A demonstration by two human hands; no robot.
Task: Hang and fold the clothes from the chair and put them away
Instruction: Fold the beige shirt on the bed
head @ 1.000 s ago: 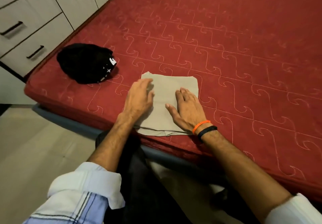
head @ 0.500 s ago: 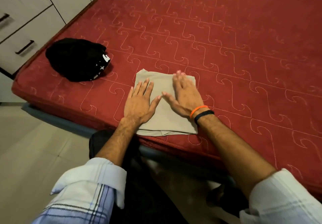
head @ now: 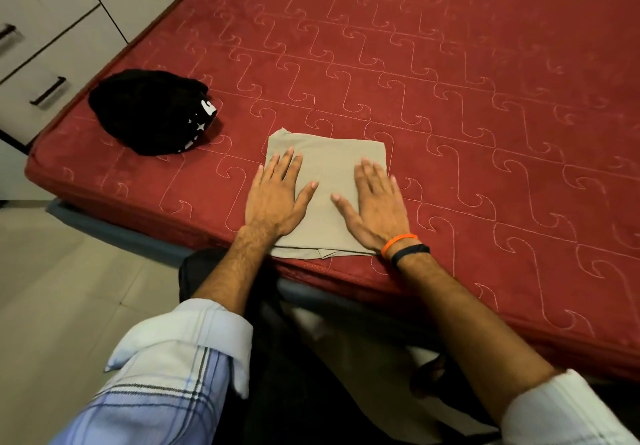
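A: How far along is the folding?

B: The beige garment [head: 327, 170] at centre frame lies folded square on the red mattress [head: 450, 80]; left hand [head: 275, 198] and right hand [head: 375, 207] press it flat, fingers straight and spread.

A: What's left?

B: Probably putting it away. The black garment [head: 152, 115], upper left, looks bundled, not folded.

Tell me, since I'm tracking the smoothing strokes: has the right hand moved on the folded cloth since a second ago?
Yes. The right hand has slid from the middle of the beige folded cloth toward its right edge.
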